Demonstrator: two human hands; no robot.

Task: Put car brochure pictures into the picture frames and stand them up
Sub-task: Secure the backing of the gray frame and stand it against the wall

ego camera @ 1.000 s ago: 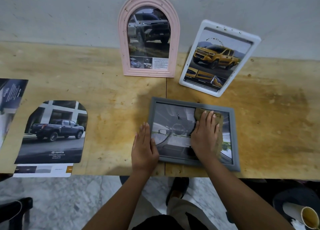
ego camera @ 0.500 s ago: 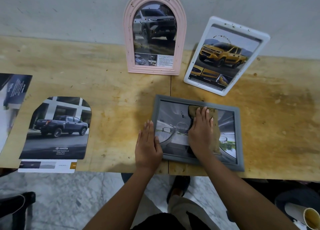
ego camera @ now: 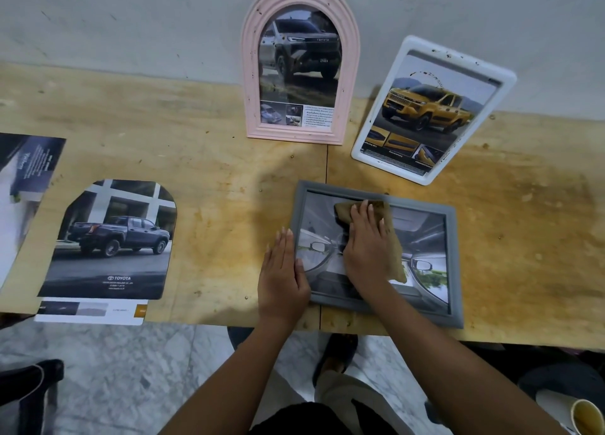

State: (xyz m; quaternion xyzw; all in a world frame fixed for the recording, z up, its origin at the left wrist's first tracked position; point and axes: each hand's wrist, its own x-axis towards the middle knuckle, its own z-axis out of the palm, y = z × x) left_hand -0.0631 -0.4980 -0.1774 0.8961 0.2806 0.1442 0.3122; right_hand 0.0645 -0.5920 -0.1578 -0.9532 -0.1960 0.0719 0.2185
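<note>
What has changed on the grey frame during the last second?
The right hand slid the brown cloth leftward across the glass of the grey frame, pressing it flat. Nothing was taken or let go. The left hand stays flat on the frame's left edge; the pink arched frame and white frame stand unmoved.
</note>
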